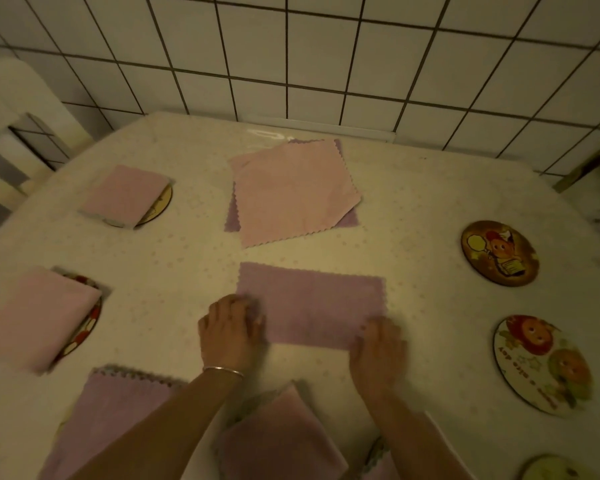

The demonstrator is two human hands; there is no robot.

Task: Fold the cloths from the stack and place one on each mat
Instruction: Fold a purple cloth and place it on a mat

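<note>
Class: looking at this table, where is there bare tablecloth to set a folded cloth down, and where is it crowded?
Bare tablecloth lies between the cloth stack and the two uncovered round mats at right, and between the stack and the covered mats at left. The near edge is crowded: both hands on the purple cloth, with more cloths below.

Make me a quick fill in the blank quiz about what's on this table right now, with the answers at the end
1. Both hands, the left hand and right hand, grip the near edge of a ____ cloth.
2. The top cloth of the stack is ____.
3. The left wrist wears a ____.
4. The wall behind the table is covered in ____.

Answers: purple, pink, bangle, tiles
</note>
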